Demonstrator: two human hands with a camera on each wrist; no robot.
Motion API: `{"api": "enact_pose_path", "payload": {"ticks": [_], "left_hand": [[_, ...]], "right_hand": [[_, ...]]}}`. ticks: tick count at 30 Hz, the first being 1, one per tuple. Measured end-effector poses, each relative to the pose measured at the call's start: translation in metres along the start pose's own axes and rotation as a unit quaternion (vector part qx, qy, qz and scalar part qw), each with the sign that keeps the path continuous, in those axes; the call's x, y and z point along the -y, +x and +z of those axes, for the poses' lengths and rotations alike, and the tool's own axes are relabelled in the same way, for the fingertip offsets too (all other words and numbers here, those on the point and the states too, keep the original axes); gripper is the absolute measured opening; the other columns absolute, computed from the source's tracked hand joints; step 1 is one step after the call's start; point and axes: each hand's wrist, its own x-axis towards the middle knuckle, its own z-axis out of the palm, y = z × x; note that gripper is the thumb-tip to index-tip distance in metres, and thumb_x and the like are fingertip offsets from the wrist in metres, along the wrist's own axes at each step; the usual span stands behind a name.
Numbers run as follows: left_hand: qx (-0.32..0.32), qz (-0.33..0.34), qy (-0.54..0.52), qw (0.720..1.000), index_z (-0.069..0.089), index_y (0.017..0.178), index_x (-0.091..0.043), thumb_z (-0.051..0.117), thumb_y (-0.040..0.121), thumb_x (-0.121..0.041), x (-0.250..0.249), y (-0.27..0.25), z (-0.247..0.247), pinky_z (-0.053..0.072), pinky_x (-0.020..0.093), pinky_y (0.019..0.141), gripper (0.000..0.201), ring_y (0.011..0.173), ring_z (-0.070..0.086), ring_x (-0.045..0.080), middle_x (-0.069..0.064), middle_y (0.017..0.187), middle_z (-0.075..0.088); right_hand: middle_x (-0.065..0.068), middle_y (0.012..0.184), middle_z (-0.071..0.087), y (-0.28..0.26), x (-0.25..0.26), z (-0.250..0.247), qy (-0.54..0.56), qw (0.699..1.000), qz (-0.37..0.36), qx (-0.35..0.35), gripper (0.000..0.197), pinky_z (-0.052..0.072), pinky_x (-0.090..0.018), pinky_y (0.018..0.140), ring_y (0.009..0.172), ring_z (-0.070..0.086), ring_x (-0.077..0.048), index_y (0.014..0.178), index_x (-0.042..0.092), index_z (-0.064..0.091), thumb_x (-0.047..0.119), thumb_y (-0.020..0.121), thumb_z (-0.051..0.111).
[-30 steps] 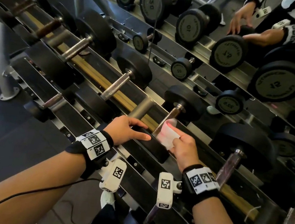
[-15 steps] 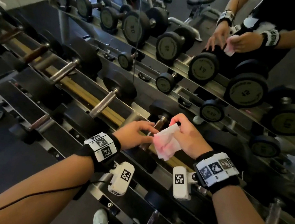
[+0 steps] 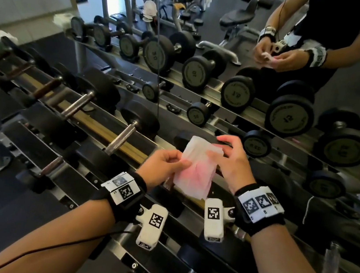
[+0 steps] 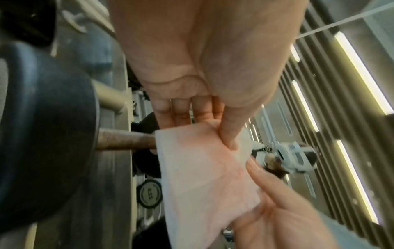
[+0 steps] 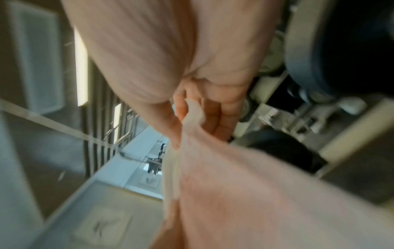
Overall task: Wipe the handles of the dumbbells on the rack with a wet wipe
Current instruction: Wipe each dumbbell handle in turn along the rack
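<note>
Between handles, refolding step; left hand (image 3: 163,164) and right hand (image 3: 228,160) fingers pinch wipe (image 3: 194,166) edges, held above rack (image 3: 97,122); next: wrap handle (image 3: 120,138) at 10 o'clock.

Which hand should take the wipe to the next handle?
Right, probably. Both hands pinch the wet wipe above the rack, but the right hand holds its upper edge and sits nearer the handles further right; the left hand could then steady a dumbbell.

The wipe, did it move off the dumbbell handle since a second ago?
Yes. The wet wipe has come up off the dumbbell handle and hangs above the rack, pinched by the left hand and right hand.
</note>
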Motion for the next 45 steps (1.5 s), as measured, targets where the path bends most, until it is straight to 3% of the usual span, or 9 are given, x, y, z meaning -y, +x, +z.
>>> {"api": "enact_pose_path", "payload": {"ticks": [5, 8, 13, 17, 23, 30, 35, 40, 45], "left_hand": [[-0.058, -0.009, -0.094, 0.994, 0.066, 0.1, -0.002, 0.069, 0.089, -0.013, 0.004, 0.0, 0.009, 0.057, 0.05, 0.089, 0.016, 0.092, 0.069, 0.029, 0.013, 0.1, 0.073], [-0.079, -0.02, -0.103, 0.991, 0.065, 0.092, -0.01, 0.072, 0.086, -0.008, 0.008, -0.003, 0.006, 0.061, 0.041, 0.075, 0.01, 0.088, 0.071, 0.027, 0.013, 0.097, 0.073], [-0.098, -0.007, -0.129, 0.987, 0.051, 0.124, -0.026, 0.075, 0.082, -0.005, 0.013, -0.002, -0.002, 0.061, 0.049, 0.078, 0.053, 0.091, 0.074, 0.028, 0.015, 0.095, 0.074], [-0.064, 0.064, 0.069, 0.993, 0.067, 0.114, -0.038, 0.083, 0.076, -0.009, 0.014, 0.008, -0.017, 0.055, 0.022, 0.074, 0.051, 0.085, 0.067, 0.018, 0.003, 0.092, 0.068], [-0.072, 0.061, 0.215, 0.972, 0.073, 0.105, -0.029, 0.086, 0.073, -0.02, 0.011, 0.019, -0.042, 0.051, 0.018, 0.075, 0.036, 0.087, 0.065, 0.019, 0.006, 0.094, 0.071], [0.016, 0.034, 0.234, 0.971, 0.078, 0.087, -0.02, 0.079, 0.082, -0.03, 0.005, 0.033, -0.085, 0.058, 0.041, 0.084, 0.011, 0.083, 0.069, 0.021, 0.003, 0.082, 0.074], [0.031, 0.03, 0.213, 0.976, 0.073, 0.091, -0.014, 0.076, 0.084, -0.033, 0.012, 0.047, -0.104, 0.05, 0.031, 0.069, 0.02, 0.067, 0.055, 0.011, 0.004, 0.076, 0.063], [0.07, -0.155, -0.113, 0.979, 0.061, 0.122, -0.007, 0.059, 0.098, -0.03, 0.014, 0.051, -0.086, 0.059, 0.028, 0.071, 0.034, 0.087, 0.067, 0.02, 0.009, 0.113, 0.069], [0.121, -0.173, -0.277, 0.937, 0.064, 0.12, -0.002, 0.053, 0.101, -0.026, 0.019, 0.062, -0.077, 0.057, 0.029, 0.084, 0.032, 0.093, 0.07, 0.02, 0.013, 0.11, 0.071]], "right_hand": [[-0.015, 0.106, 0.07, -0.009, -0.024, 0.01, 0.114, 0.982, 0.145, 0.034, 0.052, 0.059, -0.038, 0.073, 0.091, 0.073, -0.028, 0.128, 0.021, 0.046, 0.023, 0.085, 0.075], [-0.015, 0.104, 0.07, -0.01, -0.031, 0.012, 0.024, 0.996, 0.083, 0.009, 0.063, 0.057, -0.044, 0.086, 0.099, 0.069, -0.028, 0.131, 0.024, 0.046, 0.01, 0.079, 0.079], [-0.008, 0.094, 0.071, -0.011, -0.028, 0.013, -0.025, 0.999, -0.011, -0.023, 0.053, 0.056, -0.025, 0.064, 0.088, 0.069, -0.018, 0.123, 0.037, 0.054, 0.013, 0.081, 0.077], [0.001, 0.099, 0.074, -0.004, -0.026, 0.018, -0.037, 0.998, -0.04, 0.008, 0.03, 0.055, -0.024, 0.079, 0.095, 0.07, -0.015, 0.103, 0.037, 0.074, 0.012, 0.087, 0.07], [-0.001, 0.117, 0.063, 0.007, -0.025, 0.04, -0.129, 0.985, -0.004, 0.114, 0.046, 0.055, -0.038, 0.092, 0.106, 0.064, -0.018, 0.103, 0.04, 0.065, 0.008, 0.073, 0.081], [0.01, 0.077, 0.052, 0.013, -0.026, 0.066, -0.29, 0.955, -0.059, 0.027, 0.016, 0.033, -0.019, 0.061, 0.068, 0.049, -0.003, 0.078, 0.032, 0.065, 0.02, 0.08, 0.077], [0.012, 0.062, 0.049, 0.012, -0.028, 0.073, -0.209, 0.977, -0.046, -0.016, 0.021, 0.035, -0.013, 0.057, 0.061, 0.044, -0.004, 0.071, 0.032, 0.064, 0.02, 0.082, 0.077], [0.016, 0.054, 0.048, 0.011, -0.035, 0.101, -0.257, 0.948, -0.093, -0.161, 0.008, 0.036, -0.015, 0.054, 0.054, 0.047, -0.005, 0.079, 0.025, 0.07, 0.028, 0.084, 0.075], [0.013, 0.067, 0.044, 0.01, -0.043, 0.122, -0.295, 0.942, -0.083, -0.137, 0.019, 0.038, -0.026, 0.061, 0.062, 0.045, -0.007, 0.101, 0.02, 0.073, 0.029, 0.085, 0.075]]}}
